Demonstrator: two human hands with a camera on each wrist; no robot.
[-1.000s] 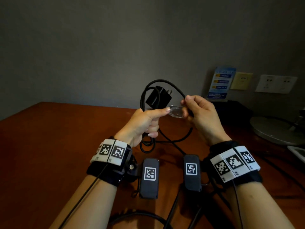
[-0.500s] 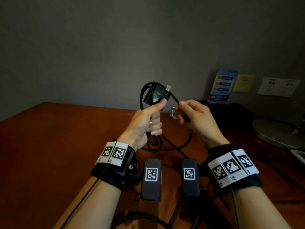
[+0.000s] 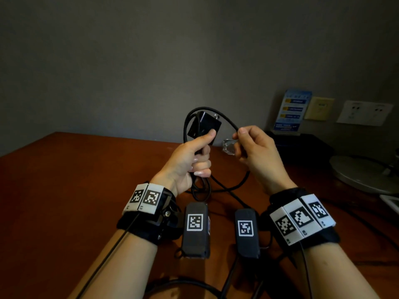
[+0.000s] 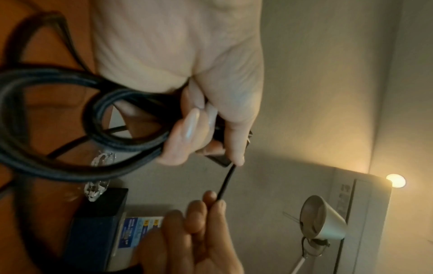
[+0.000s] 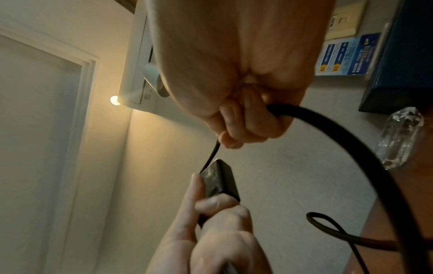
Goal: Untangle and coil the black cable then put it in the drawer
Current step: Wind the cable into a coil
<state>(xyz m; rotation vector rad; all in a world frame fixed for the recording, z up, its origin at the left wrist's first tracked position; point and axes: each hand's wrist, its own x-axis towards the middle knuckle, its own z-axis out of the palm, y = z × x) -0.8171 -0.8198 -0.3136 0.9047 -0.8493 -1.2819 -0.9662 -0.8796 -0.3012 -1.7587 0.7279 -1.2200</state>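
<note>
The black cable (image 3: 224,119) arcs between both raised hands above the brown desk (image 3: 64,190). My left hand (image 3: 194,156) grips several coiled loops (image 4: 131,140) and the black plug adapter (image 3: 204,127), with the thumb pressed on the adapter (image 5: 220,182). My right hand (image 3: 252,147) pinches the cable (image 5: 328,129) just right of the adapter, fingers curled round it. More cable (image 3: 233,186) hangs down from the right hand to the desk. No drawer is in view.
A clear glass piece (image 3: 228,146) stands on the desk behind the hands. A blue leaflet stand (image 3: 291,111) on a dark box, wall sockets (image 3: 364,113) and a round metal lamp base (image 3: 362,175) lie at the right. Other black leads (image 3: 183,285) run near the front edge.
The left hand has closed round the adapter and the coiled loops. The right hand has slid along the cable and moved slightly right, widening the arc between the hands.
</note>
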